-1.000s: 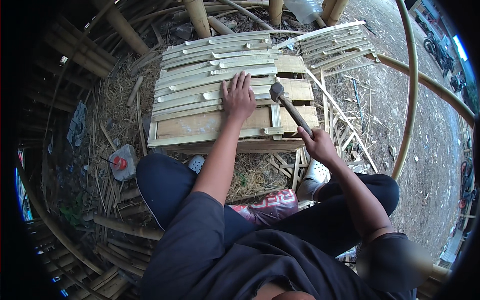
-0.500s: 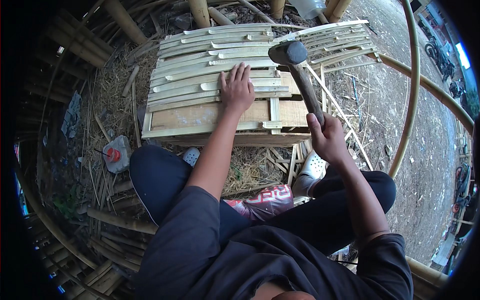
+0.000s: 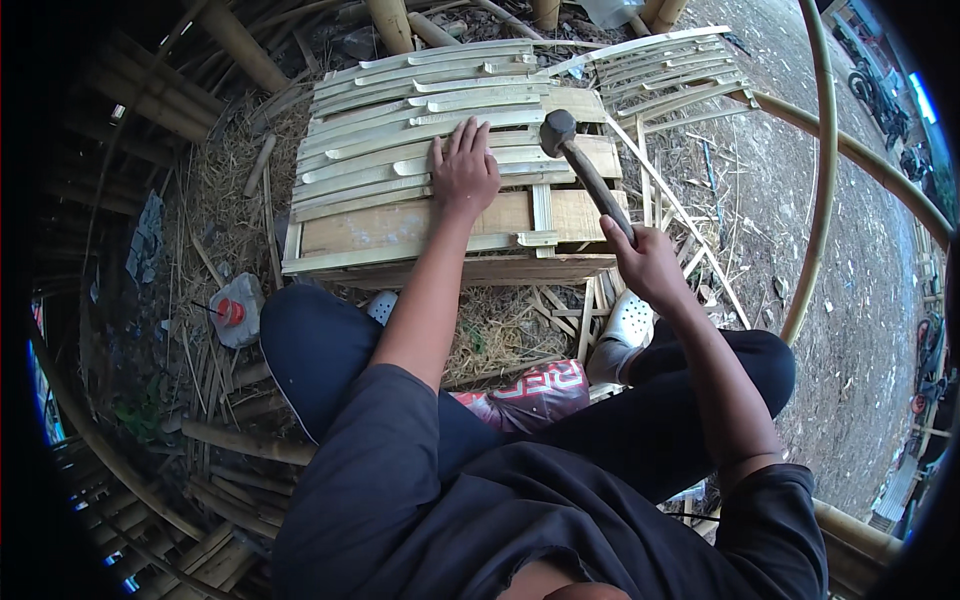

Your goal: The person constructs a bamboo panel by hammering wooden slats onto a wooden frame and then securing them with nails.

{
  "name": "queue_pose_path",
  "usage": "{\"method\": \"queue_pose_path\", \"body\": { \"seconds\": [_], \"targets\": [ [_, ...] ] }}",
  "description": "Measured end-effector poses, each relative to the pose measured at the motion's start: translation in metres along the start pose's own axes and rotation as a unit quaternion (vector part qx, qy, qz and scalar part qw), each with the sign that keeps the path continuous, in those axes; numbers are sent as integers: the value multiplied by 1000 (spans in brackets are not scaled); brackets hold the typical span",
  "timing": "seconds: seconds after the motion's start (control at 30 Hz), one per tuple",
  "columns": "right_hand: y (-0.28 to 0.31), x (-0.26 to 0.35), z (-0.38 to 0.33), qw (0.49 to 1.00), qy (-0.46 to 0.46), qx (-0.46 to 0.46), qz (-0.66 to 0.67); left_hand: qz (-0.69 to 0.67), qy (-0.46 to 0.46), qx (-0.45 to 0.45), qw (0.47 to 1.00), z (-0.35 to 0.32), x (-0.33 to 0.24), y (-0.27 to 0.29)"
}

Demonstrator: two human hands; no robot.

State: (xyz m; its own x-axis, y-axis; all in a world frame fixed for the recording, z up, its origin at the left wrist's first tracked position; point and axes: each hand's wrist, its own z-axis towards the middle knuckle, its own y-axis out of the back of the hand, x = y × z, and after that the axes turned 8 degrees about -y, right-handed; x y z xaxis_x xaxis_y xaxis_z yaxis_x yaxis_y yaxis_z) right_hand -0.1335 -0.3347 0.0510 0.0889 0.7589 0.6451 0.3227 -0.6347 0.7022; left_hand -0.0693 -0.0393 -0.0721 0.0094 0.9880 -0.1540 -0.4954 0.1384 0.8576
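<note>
A panel of pale bamboo slats (image 3: 380,150) lies across a low wooden box (image 3: 400,232) in front of me. My left hand (image 3: 466,172) rests flat on the slats with its fingers spread. In my right hand (image 3: 648,262) is a hammer, gripped by its dark wooden handle. The grey head of the hammer (image 3: 557,133) is at the slats' right ends, over the bare boards. From this view I cannot tell whether it touches them. A narrow crosspiece (image 3: 542,215) stands out at the panel's near right.
Another slatted bamboo piece (image 3: 680,70) lies behind on the right. A curved bamboo pole (image 3: 828,170) rises at the right. On the left, a pale block with a red cap (image 3: 230,312) sits among straw and bamboo scraps. A printed bag (image 3: 545,392) lies between my legs.
The hammer head has swung down and to the left, toward the slats' right ends. The slatted panel has shifted slightly left. My left hand stays flat on it, also slightly farther left.
</note>
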Motion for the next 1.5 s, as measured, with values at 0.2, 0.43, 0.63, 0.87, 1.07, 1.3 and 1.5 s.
{"method": "queue_pose_path", "body": {
  "seconds": [0.2,0.43,0.63,0.87,1.07,1.3,1.5],
  "targets": [
    [-16,-8,8,994,-15,41,-96,-9,-7,-4,1000,1,-3,0],
    [-15,-6,12,994,-28,39,-98,-9,-8,1,1000,3,-4,3],
    [5,21,-10,998,63,-4,13,-5,3,12,1000,0,-1,5],
    [-18,-19,8,991,-21,-12,-132,-13,-14,26,999,4,-13,8],
    [4,10,0,998,-34,4,-60,-21,-4,19,1000,-1,-3,9],
    [-6,3,5,992,-30,32,-117,-25,-12,-10,1000,-1,2,2],
    [-16,-10,12,994,-40,26,-99,-10,-10,22,1000,1,-7,8]
  ]
}}
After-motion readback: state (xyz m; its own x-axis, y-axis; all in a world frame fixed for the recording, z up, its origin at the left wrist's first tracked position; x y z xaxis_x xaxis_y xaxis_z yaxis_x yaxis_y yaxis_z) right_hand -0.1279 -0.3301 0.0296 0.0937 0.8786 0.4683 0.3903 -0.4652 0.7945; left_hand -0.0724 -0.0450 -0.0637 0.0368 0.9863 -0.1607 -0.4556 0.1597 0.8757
